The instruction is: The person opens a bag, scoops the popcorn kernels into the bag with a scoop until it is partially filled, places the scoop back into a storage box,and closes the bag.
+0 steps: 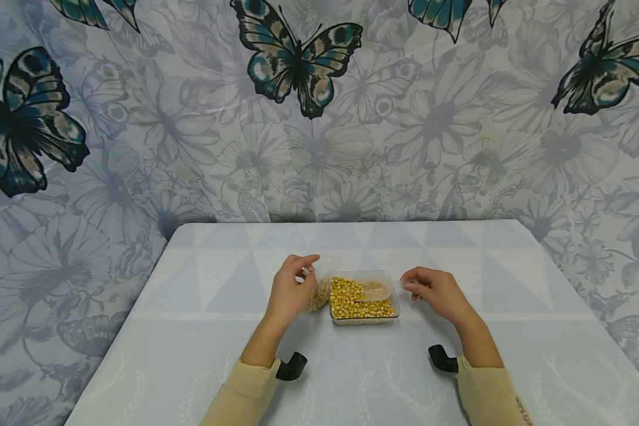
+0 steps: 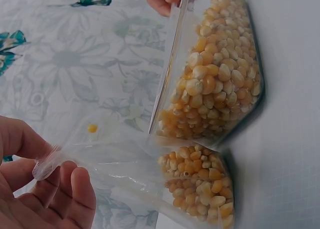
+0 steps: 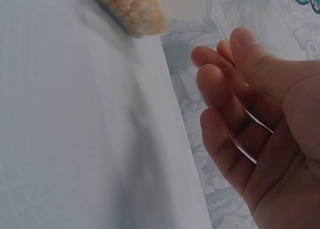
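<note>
My left hand [image 1: 291,289] pinches the upper edge of a clear plastic bag [image 2: 112,156] between thumb and fingers. Corn kernels [image 2: 197,189] lie in the bottom of the bag, and a single yellow kernel [image 2: 92,128] shows near its top. Right beside the bag stands a clear rectangular container [image 1: 364,321] with many more yellow kernels [image 1: 346,296]. A clear scoop [image 1: 386,291] rests over the kernels at the container's right side, with pale kernels showing in it. My right hand [image 1: 438,291] pinches the scoop's thin handle [image 3: 223,26] just beyond the container's right wall.
Bag and container stand near the middle of a white table [image 1: 234,343] patterned with pale blue triangles. Behind the far edge hangs a cloth [image 1: 325,160] printed with flowers and butterflies. Black wrist mounts [image 1: 291,367] show at both sleeves.
</note>
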`<state>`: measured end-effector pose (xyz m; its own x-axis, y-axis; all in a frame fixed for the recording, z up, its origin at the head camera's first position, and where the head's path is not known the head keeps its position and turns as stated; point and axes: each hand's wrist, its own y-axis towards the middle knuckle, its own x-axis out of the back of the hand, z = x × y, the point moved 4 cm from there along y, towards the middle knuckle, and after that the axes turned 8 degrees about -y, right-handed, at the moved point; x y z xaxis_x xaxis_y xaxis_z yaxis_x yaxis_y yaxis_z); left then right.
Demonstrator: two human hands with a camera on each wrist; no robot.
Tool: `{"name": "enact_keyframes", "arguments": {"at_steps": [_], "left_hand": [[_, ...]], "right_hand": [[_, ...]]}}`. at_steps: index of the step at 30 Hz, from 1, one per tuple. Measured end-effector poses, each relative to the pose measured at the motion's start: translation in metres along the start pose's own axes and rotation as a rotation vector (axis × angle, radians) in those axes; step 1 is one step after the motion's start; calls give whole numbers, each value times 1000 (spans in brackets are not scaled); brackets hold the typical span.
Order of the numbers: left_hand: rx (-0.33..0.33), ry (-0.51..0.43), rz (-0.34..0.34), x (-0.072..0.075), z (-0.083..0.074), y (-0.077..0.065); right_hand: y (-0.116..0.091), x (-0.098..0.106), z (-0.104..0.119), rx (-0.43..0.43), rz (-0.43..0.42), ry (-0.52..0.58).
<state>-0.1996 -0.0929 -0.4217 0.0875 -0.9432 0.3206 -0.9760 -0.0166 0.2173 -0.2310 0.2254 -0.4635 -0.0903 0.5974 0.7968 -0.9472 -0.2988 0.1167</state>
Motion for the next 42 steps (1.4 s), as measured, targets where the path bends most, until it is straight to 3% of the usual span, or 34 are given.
{"name": "enact_keyframes", "arguments": {"at_steps": [32, 42], "left_hand": [[26, -44, -7, 0, -1, 0], [14, -42, -5, 0, 0, 1]], "right_hand": [[1, -3, -9, -92, 37, 129], [0, 2, -7, -82, 32, 158]]}}
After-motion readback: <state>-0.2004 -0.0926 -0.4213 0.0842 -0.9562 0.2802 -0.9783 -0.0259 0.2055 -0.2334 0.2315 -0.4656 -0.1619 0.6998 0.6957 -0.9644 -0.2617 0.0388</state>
